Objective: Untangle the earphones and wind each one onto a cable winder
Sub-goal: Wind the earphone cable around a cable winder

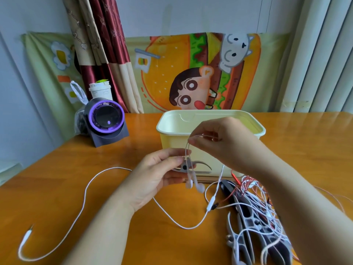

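Observation:
My left hand holds a grey cable winder in front of the yellow bin, with the two white earbuds hanging just below it. My right hand pinches the white earphone cable above the winder. The rest of that cable loops across the table to its plug at the front left. A tangle of white and red earphones lies at the right over black and grey winders.
A pale yellow plastic bin stands mid-table behind my hands. At the back left are a purple-ringed round device, a plastic bag and a paper cup. The orange wooden table meets a wall with a cartoon cloth.

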Demonstrator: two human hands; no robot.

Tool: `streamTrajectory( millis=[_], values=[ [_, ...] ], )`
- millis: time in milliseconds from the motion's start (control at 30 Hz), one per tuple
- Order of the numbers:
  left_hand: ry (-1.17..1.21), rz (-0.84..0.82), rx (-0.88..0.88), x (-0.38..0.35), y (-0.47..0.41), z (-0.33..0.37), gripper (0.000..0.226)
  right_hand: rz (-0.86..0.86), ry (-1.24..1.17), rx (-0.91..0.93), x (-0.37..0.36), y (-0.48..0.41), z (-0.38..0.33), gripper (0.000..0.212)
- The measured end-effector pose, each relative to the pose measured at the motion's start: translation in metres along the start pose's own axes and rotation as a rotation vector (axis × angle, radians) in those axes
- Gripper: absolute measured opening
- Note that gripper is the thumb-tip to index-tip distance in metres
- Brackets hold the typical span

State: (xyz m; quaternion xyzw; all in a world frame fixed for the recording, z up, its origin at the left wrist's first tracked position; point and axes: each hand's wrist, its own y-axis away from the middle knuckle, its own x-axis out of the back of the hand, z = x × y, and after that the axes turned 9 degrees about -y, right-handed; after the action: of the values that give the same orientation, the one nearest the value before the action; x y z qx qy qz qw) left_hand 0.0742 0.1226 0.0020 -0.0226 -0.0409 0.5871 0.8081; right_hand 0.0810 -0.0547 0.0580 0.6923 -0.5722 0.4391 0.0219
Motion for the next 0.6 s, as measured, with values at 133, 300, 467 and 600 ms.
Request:
streamTrajectory(
  millis=[133,300,467,600],
  values=[
    [0.023,-0.038,0.003,-0.002,0.001,0.0,0.031,0.041,0.016,0.004,-0.001,-0.001,0.002,0.014],
    [-0.073,-0.031,-0.005,-0.002,0.001,-0.002,0.031,0.071,0.011,0.012,-0.003,-0.002,0.003,0.014],
    [-0.146,-0.034,0.001,-0.005,0.0,-0.002,0.026,0.095,-0.015,0.021,-0.009,-0.003,0.006,0.014],
    [-0.161,-0.054,-0.002,-0.006,0.001,0.0,0.026,0.128,-0.048,0.028,-0.014,-0.004,0.007,0.012]
  ],
)
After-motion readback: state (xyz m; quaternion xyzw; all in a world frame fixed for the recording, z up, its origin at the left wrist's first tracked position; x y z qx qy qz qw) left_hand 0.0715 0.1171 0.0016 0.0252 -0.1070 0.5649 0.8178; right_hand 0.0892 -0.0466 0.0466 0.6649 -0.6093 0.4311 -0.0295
